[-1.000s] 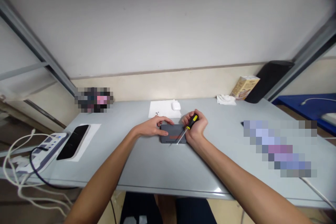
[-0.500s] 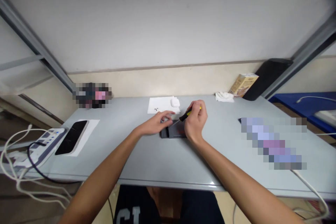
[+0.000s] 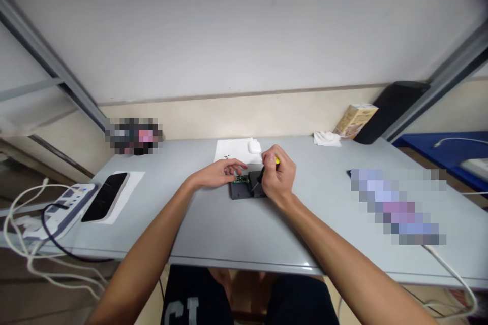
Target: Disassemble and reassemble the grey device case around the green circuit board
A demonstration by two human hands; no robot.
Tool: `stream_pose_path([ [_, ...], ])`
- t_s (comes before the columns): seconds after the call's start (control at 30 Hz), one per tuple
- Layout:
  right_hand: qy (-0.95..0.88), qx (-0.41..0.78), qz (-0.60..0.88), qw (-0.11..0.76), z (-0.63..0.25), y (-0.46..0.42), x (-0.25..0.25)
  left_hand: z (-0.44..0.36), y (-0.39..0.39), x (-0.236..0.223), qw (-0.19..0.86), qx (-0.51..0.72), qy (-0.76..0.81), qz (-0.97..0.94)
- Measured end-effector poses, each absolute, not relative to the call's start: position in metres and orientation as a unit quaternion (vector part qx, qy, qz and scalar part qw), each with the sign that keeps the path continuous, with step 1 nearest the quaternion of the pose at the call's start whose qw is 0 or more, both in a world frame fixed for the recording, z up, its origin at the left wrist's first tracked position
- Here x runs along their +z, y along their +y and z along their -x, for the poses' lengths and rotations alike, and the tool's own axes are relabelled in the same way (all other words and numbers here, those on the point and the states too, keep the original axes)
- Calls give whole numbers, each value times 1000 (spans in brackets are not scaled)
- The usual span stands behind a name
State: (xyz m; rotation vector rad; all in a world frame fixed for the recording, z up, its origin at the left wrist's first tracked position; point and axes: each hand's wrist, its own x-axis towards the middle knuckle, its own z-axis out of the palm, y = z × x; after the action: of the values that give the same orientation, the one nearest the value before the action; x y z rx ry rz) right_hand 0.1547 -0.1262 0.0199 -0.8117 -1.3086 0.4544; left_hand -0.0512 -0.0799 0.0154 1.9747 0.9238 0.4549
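Note:
My right hand (image 3: 279, 175) is closed round the black and yellow handle of a screwdriver (image 3: 277, 160). Its thin shaft points down and left at a dark grey flat device (image 3: 240, 194) on the table. Along the device's left part a green circuit board (image 3: 241, 179) shows, and a raised dark cover (image 3: 258, 181) lies to the right of it, partly behind my right hand. At the device's upper left, my left hand (image 3: 224, 171) has its fingers loosely bent and apart over the board's edge, with nothing visible in them. The fist hides the device's right end.
Behind the device, white paper (image 3: 232, 150) carries a white rounded case (image 3: 254, 147) and several tiny dark bits (image 3: 226, 156). At left are a phone (image 3: 105, 197) and a power strip (image 3: 70, 213) with cables. A crumpled tissue (image 3: 327, 138) and a carton (image 3: 354, 121) stand back right.
The cover has shifted right, uncovering the green board. My right hand and the screwdriver have moved slightly left, the tool now tilted more steeply. My left hand has drawn back a little left.

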Motion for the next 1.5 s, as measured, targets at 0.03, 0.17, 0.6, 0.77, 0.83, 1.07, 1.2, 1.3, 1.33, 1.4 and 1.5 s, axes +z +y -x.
stream_pose_path([
  [0.03,-580,202,369,698,-155,-126,20,52,-80,16,443,184,372,-795],
  [0.17,-554,241,377,702,-151,-127,19,54,-78,16,447,188,366,-794],
  [0.6,-512,280,434,686,-148,-120,17,62,-75,17,472,190,370,-777],
  [0.77,-391,359,515,674,-156,-100,9,70,-71,20,487,174,383,-765],
  [0.83,-342,393,535,665,-160,-94,6,71,-71,21,489,172,386,-764],
  [1.07,-294,424,574,636,-175,-82,9,76,-72,29,486,168,397,-760],
  [1.2,-298,404,594,628,-186,-77,13,80,-72,31,495,179,397,-752],
  [1.3,-287,400,598,632,-191,-75,15,75,-75,32,471,181,407,-761],
  [1.33,-290,399,595,634,-191,-75,15,73,-76,33,452,181,410,-771],
  [1.4,-307,393,581,644,-189,-77,15,66,-81,36,410,182,409,-795],
  [1.5,-340,388,537,667,-183,-81,15,55,-87,38,383,186,393,-815],
])
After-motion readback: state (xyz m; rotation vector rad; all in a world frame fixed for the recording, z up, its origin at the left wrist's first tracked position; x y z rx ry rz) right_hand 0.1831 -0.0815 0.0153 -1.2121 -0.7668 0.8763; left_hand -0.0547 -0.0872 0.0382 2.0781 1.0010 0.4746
